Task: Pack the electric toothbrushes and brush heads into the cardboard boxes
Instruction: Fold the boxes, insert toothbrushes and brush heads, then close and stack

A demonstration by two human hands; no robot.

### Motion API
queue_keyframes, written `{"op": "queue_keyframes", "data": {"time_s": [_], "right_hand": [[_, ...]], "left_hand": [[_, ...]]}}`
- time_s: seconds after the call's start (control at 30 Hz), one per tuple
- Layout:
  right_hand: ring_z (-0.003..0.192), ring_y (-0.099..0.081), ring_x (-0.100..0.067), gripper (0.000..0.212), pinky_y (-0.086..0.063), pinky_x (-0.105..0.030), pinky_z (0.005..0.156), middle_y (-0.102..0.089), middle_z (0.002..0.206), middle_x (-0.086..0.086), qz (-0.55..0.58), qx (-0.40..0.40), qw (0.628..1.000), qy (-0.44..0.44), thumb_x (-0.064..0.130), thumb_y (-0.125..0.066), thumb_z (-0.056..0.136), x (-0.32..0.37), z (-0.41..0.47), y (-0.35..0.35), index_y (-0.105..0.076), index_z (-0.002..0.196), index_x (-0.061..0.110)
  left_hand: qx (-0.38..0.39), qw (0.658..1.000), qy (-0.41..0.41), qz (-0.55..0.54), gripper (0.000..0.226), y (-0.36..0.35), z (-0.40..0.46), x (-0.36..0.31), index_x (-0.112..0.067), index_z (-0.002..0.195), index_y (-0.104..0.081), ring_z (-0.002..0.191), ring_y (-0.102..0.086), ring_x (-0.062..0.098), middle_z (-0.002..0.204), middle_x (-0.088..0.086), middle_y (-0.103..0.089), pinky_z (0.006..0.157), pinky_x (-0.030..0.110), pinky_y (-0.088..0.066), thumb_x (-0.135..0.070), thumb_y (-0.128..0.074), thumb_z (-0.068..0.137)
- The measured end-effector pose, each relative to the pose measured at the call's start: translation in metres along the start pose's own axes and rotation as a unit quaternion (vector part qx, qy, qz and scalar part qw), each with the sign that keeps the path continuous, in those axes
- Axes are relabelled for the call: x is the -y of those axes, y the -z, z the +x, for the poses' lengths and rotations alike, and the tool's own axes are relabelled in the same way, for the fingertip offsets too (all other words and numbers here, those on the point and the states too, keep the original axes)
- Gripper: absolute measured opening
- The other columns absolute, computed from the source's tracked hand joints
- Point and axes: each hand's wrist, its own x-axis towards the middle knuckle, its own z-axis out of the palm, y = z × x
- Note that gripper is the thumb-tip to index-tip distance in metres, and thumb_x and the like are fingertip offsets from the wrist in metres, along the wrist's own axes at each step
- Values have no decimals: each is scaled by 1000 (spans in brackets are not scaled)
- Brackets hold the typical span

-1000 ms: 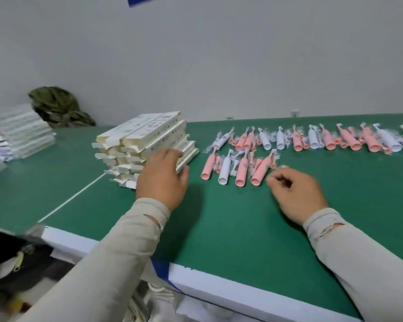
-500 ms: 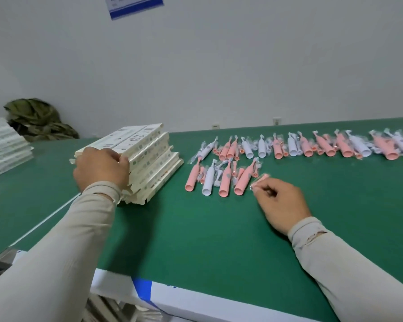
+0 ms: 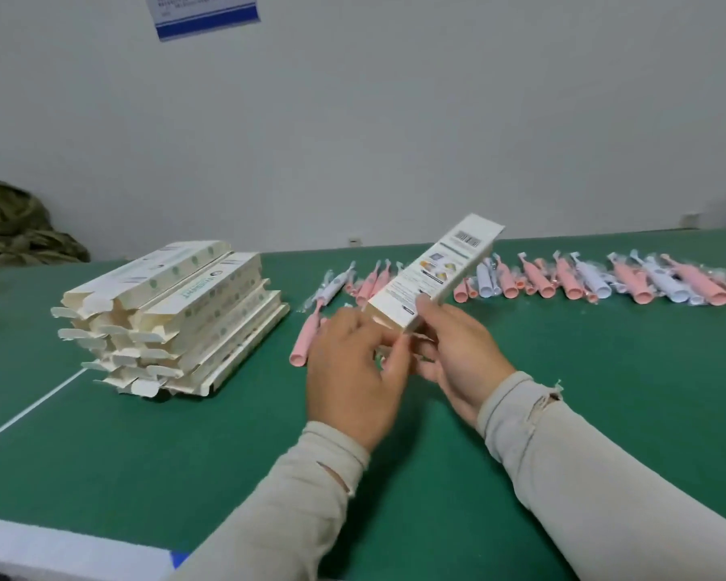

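A long white cardboard box point(image 3: 434, 270) with printed pictures and a barcode is held tilted above the green table, far end raised. My right hand point(image 3: 457, 354) grips its near end from the right, thumb on the printed face. My left hand point(image 3: 355, 371) is at the box's near opening, fingers pinching at a flap. A stack of flattened white boxes point(image 3: 172, 316) lies to the left. Pink and white electric toothbrushes point(image 3: 629, 280) in clear wrappers lie in a row behind the box; one pink toothbrush point(image 3: 304, 337) lies just left of my left hand.
The green table point(image 3: 604, 392) has a white front edge point(image 3: 59, 551) at the lower left. A camouflage cloth bundle point(image 3: 13, 232) lies at the far left by the wall. A blue-edged notice point(image 3: 204, 12) hangs on the wall.
My left hand left the stack with one box and brought it to the middle. My right hand rose from the table and took hold of the box's near end.
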Motion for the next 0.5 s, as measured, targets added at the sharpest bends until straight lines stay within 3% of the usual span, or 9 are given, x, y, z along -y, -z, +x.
{"op": "queue_keyframes", "data": {"time_s": [0.07, 0.13, 0.17, 0.23, 0.3, 0.37, 0.4, 0.43, 0.5], "right_hand": [[90, -76, -23, 24, -60, -31, 66, -77, 103, -9, 13, -44, 999, 7, 21, -48, 105, 3, 4, 8, -66, 119, 12], [90, -75, -25, 24, -60, -33, 69, -77, 103, -13, 53, -67, 996, 7, 13, -48, 104, 3, 9, 26, -67, 116, 5], [88, -75, -25, 25, -60, -37, 71, -76, 103, -14, 60, -70, 996, 1, 13, -48, 103, 4, 10, 35, -68, 115, 3], [78, -74, -24, 26, -60, -41, 70, -77, 98, -14, 52, -68, 996, -26, 17, -51, 102, 7, 12, 49, -70, 111, 2], [67, -72, -23, 25, -60, -39, 61, -77, 89, -12, 68, -55, 994, -63, 21, -54, 99, 3, 11, 54, -72, 104, 4], [62, -70, -22, 25, -58, -35, 54, -75, 84, -11, 85, -24, 991, -100, 22, -56, 98, -3, 7, 47, -71, 106, 4], [61, -70, -22, 26, -58, -34, 53, -75, 84, -11, 89, -8, 990, -109, 24, -57, 98, -6, 5, 42, -71, 109, 5], [61, -69, -21, 27, -57, -34, 53, -75, 84, -11, 91, 3, 990, -107, 26, -58, 99, -9, 5, 39, -71, 111, 7], [62, -67, -18, 29, -58, -32, 55, -76, 86, -8, 63, 2, 995, -80, 35, -56, 100, -13, 6, 35, -74, 109, 14]], "left_hand": [[43, 997, -68, 13, 10, -18, -5, -7, -20, 84, -75, 81, -50, 15, 82, -6, -53, 72, 35, -45, -29, -71, 87], [20, 994, -99, -52, 17, -27, -3, -7, -21, 87, -71, 78, -50, 8, 83, -9, -54, 70, 23, -42, -36, -64, 90], [-22, 991, -73, -108, 16, -28, 1, -7, -24, 87, -67, 76, -49, 4, 83, -11, -54, 68, 17, -39, -38, -61, 91], [-90, 971, 71, -208, 16, -35, 19, -2, -31, 89, -60, 72, -52, 2, 88, -11, -59, 67, 13, -38, -46, -61, 88], [35, 898, 268, -347, 38, -44, 39, 1, -29, 105, -64, 80, -60, 4, 104, -4, -69, 77, 24, -45, -59, -63, 82], [213, 754, 388, -485, 56, -56, 45, 4, -20, 109, -71, 90, -67, 22, 109, 7, -72, 86, 43, -49, -65, -67, 76], [248, 695, 414, -532, 60, -61, 43, 5, -16, 105, -73, 93, -69, 27, 107, 10, -73, 93, 49, -48, -65, -71, 71], [242, 657, 425, -574, 62, -66, 40, 6, -12, 104, -72, 94, -69, 29, 105, 11, -73, 97, 51, -47, -63, -75, 68], [191, 615, 425, -636, 61, -75, 38, 13, -13, 103, -71, 87, -68, 29, 92, 9, -70, 92, 46, -49, -60, -82, 66]]}}
